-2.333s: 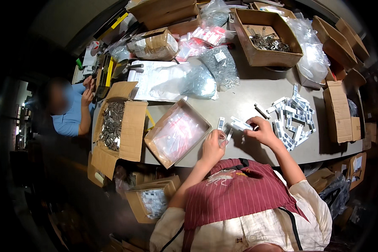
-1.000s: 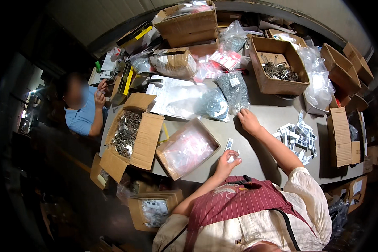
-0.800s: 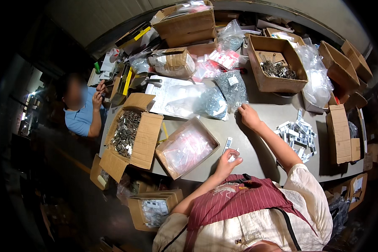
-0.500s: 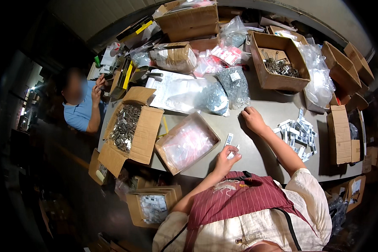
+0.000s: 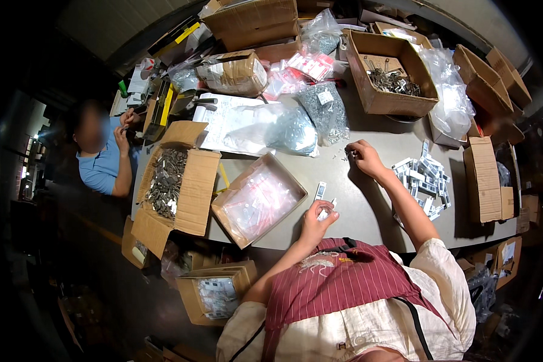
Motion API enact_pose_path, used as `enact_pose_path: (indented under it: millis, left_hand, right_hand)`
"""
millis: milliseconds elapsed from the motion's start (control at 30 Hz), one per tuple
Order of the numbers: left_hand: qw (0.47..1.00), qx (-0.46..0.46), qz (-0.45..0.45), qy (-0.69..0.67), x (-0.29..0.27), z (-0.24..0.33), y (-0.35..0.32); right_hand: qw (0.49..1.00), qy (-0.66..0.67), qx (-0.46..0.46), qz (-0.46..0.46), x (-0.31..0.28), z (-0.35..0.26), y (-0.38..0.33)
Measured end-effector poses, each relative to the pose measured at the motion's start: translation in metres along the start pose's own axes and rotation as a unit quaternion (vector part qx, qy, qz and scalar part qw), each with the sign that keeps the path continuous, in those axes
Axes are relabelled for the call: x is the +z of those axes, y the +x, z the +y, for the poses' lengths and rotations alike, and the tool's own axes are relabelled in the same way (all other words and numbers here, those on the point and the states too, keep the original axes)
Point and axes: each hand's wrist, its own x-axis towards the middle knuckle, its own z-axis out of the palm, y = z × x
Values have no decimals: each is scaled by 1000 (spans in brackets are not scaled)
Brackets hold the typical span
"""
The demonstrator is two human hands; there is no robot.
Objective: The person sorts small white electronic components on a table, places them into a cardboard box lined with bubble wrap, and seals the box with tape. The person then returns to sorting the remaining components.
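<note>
My left hand is near the table's front edge, its fingers curled around a small whitish piece whose kind I cannot make out. Just beyond those fingers lies a flat white-and-grey metal part. Farther out, my right hand rests its bent fingertips on the table by a few tiny pieces. What is between these fingertips, if anything, is hidden. A loose pile of similar white-and-grey parts lies right of my right forearm. Left of my left hand stands a shallow carton of clear bags with red edges.
An open carton of dark metal pieces stands at the left, another of metal parts at the back right. Bags of small hardware and papers cover the table's middle back. A co-worker in blue is at the far left.
The whole view has shifted slightly. My right fingertips have bent down more, and tiny pieces now show beside them. My left hand keeps its curled grip near the same spot.
</note>
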Motion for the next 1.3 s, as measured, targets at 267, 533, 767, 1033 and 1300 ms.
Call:
enact_pose_path:
  millis: [267,533,767,1033,1300]
  left_hand:
    - [999,8,-17,-27,3,-4,5]
    - [999,-17,-14,-43,-2,0,-1]
    - [999,-3,-16,-36,2,6,-3]
    - [999,-25,12,-35,1,10,-8]
    - [996,-33,1,-86,8,-15,3]
  right_hand:
    - [991,-128,-34,18,16,-17,-1]
    - [954,-282,-96,-30,31,-13,-5]
    - [941,-299,-156,-7,28,-5,5]
    - [784,579,222,-17,-30,9,-10]
    - [555,803,215,-39,-27,-4,-41]
